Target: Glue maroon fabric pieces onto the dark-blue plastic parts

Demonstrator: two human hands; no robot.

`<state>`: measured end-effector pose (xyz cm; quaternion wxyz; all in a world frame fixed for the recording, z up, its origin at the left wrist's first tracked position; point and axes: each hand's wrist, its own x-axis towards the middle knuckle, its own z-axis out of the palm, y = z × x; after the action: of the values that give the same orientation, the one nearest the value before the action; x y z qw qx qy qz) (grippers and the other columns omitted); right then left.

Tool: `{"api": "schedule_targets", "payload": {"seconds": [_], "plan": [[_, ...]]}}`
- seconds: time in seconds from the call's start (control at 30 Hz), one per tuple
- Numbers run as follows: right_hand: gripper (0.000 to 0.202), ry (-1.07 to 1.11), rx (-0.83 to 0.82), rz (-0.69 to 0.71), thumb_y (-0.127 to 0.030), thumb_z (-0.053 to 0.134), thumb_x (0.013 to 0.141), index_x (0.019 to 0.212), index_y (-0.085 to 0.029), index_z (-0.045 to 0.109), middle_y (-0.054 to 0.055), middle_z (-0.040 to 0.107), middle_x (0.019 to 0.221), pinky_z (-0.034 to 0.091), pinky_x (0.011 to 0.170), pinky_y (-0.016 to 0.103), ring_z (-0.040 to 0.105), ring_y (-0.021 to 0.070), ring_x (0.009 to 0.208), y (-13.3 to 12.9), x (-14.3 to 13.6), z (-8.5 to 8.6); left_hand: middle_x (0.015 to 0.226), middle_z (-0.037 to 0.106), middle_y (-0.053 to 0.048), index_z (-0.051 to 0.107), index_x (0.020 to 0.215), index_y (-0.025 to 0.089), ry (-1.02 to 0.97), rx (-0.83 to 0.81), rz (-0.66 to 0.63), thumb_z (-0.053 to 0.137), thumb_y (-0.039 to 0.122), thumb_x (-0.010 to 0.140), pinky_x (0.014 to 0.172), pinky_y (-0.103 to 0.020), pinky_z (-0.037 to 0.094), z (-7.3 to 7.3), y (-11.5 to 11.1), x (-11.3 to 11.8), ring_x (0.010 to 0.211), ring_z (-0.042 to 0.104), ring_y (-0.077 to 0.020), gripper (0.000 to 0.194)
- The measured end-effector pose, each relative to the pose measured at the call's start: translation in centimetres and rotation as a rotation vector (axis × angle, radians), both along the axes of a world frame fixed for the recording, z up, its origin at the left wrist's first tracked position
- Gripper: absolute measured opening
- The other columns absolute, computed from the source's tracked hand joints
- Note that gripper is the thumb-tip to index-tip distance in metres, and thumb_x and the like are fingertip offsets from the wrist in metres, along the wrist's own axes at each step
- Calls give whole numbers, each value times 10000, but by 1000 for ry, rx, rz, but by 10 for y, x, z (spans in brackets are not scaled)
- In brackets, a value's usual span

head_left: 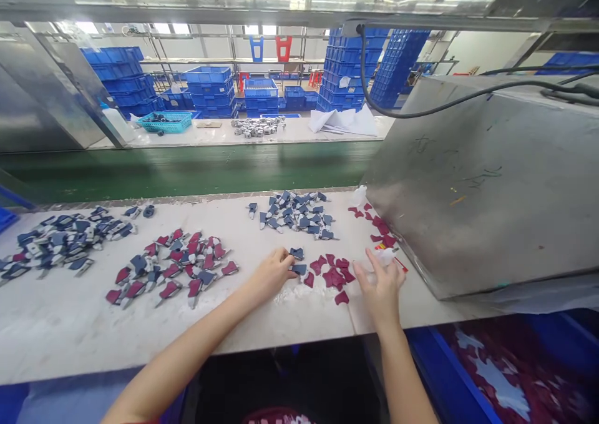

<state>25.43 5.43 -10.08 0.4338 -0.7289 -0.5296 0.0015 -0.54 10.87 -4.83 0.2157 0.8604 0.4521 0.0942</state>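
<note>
Currently | left hand (281,266): fingertips pinching navy piece (299,268) | right hand (382,286): fingers splayed, curved beside white wad (384,256), grip unclear

Beyond the white worktop (187,343), a green conveyor belt (215,169) is stretched across the view. Blue plastic crates (210,92) are stacked behind a far counter (215,137), near metal racks (201,60). A blue stool (256,48) and a red stool (283,48) are seen side by side. A pale wall (491,49) is partly hidden at right. The room is brightly lit; light is reflected in the overhead metal panel (290,5).
</note>
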Motion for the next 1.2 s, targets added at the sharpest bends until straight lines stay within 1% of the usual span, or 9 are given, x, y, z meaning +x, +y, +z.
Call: {"api": "schedule_targets", "payload": {"seconds": [0.07, 0.2, 0.27, 0.33, 0.4, 0.47, 0.57, 0.67, 1.2], "plan": [[635, 110, 85, 36, -598, 601, 844, 1333, -193, 610, 159, 577, 1166, 429, 1012, 560, 492, 348, 1216, -4, -4, 5, 1026, 658, -106, 558, 925, 200, -32, -13, 25, 517, 267, 973, 863, -386, 518, 1, -5, -2, 981, 647, -267, 93], [697, 410, 344, 138, -373, 773, 768, 1380, -229, 472, 100, 668, 1076, 555, 850, 444, 657, 244, 963, -22, -29, 14, 842, 700, -91, 581, 822, 202, -128, -77, 223, 370, 289, 1011, 736, -346, 495, 4, -29, -15, 801, 679, -252, 296], [685, 488, 451, 75, -331, 817, 726, 1319, -217, 493, 28, 672, 890, 571, 763, 399, 653, 187, 741, -31, -44, 13, 727, 688, -61, 620, 812, 202, -192, -143, 308, 331, 305, 1013, 694, -325, 475, 4, -42, -19, 708, 674, -233, 367], [534, 516, 481, -41, -364, 799, 742, 1193, -180, 580, 12, 650, 793, 565, 673, 355, 615, 161, 619, -40, -56, 10, 645, 659, -28, 674, 908, 197, -277, -198, 382, 319, 322, 1010, 671, -308, 464, 2, -53, -20, 643, 657, -214, 390], [397, 530, 448, -58, -447, 708, 808, 1052, -138, 658, 77, 680, 829, 560, 628, 347, 650, 197, 651, -47, -66, 6, 643, 650, -12, 691, 1050, 188, -362, -222, 438, 350, 350, 1000, 659, -292, 463, -2, -60, -19, 630, 647, -200, 381], [403, 531, 383, 51, -494, 636, 842, 970, -117, 707, 137, 718, 891, 573, 619, 357, 697, 252, 732, -50, -73, 3, 655, 642, -1, 690, 1112, 177, -410, -232, 464, 464, 386, 958, 629, -274, 458, -8, -63, -18, 613, 626, -187, 344], [358, 527, 252, 230, -443, 665, 830, 973, -125, 743, 134, 757, 879, 593, 604, 340, 723, 257, 732, -49, -83, 6, 645, 624, 14, 701, 1083, 170, -408, -204, 485, 622, 356, 868, 598, -260, 443, -17, -64, -17, 570, 578, -166, 295], [277, 512, 165, 304, -380, 711, 811, 931, -136, 764, 115, 770, 826, 600, 577, 312, 728, 233, 675, -42, -96, 13, 664, 646, 8, 713, 1044, 182, -406, -153, 468, 633, 318, 869, 610, -260, 446, -24, -65, -18, 556, 550, -153, 236], [313, 541, 116, 234, -442, 707, 827, 868, -140, 780, 115, 779, 825, 611, 657, 359, 749, 272, 727, -33, -109, 15, 749, 709, -11, 725, 1019, 200, -454, -166, 461, 658, 301, 864, 616, -261, 472, -27, -65, -18, 566, 560, -145, 196]]}}
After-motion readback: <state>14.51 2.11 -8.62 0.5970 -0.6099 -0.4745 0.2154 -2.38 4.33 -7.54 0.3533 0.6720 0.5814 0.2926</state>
